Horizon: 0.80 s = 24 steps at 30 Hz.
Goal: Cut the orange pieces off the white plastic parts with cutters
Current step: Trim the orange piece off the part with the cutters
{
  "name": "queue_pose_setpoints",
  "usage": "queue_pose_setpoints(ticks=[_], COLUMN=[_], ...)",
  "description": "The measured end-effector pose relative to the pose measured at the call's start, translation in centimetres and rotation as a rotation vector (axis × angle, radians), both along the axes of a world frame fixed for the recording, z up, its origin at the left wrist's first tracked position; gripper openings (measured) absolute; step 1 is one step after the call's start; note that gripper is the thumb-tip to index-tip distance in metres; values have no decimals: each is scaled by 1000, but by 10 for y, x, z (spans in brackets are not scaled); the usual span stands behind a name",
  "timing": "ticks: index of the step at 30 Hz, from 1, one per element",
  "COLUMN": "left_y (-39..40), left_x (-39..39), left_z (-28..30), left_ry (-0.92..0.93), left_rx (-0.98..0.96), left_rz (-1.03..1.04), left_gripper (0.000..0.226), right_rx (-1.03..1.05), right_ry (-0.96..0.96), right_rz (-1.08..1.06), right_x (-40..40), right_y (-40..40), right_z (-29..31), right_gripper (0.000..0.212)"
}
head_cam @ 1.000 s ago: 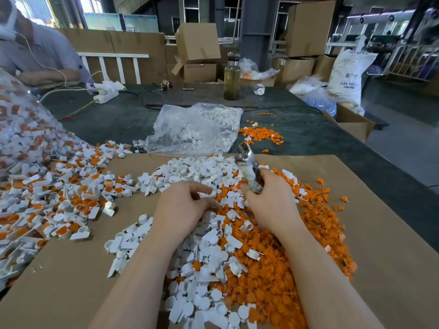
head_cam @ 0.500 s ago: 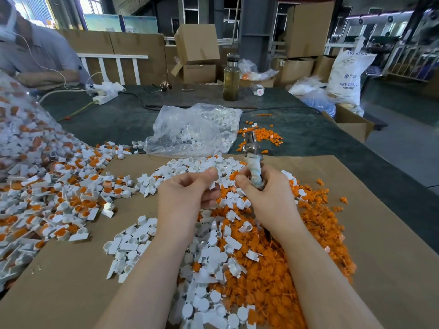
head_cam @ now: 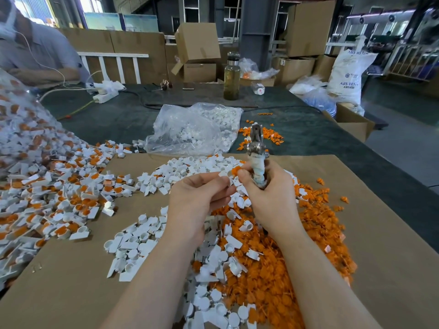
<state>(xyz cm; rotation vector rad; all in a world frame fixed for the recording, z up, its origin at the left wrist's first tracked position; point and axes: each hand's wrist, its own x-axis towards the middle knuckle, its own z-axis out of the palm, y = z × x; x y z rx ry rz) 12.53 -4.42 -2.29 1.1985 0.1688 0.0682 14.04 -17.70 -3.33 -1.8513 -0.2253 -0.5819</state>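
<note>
Orange-tipped white part (head_cam: 231, 173) pinched between left hand (head_cam: 198, 198) and right thumb, cutters (head_cam: 257, 160) gripped upright in right hand (head_cam: 268, 198) above the heap — next, probably, tip into blades.

Shiny metal cutters (head_cam: 256, 141), cloth-wrapped handles; matt brown cardboard (head_cam: 356, 233); crinkled glossy plastic bag (head_cam: 190, 129).

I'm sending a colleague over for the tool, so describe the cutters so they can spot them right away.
Start at the brown cardboard sheet covered with white and orange plastic bits. Above its middle, the person's right hand grips the metal cutters upright, the silver jaws pointing away over the dark green table. They are the only metal tool there, with pale cloth wrapped round the handles.
</note>
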Motion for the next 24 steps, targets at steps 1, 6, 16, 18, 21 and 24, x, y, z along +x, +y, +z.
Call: queue_pose_setpoints(ticks=[1,6,16,18,21,24], left_y=[-1,-3,-9,-10,-12,-13], left_x=[0,-2,-3,-4,-5,-4], left_z=[0,0,0,0,-2,-3], left_ry=[-1,-10,-107,-144,-182,-197], left_rx=[-4,-19,14,40,85,131], left_rz=[-1,11,103,117,148,173], left_gripper=[5,5,16,14,12,11], right_rx=[5,-8,-76,-75,-49,-60], right_ry=[-8,-4,-80,-89,-80,-63], right_rz=[-3,0,-81,-100,-101,-92], right_x=[0,0,0,1,1,1], right_y=[0,0,7,9,10,10], right_z=[0,-1,-5,-6,-7,-7], right_gripper=[6,8,17,17,15,13])
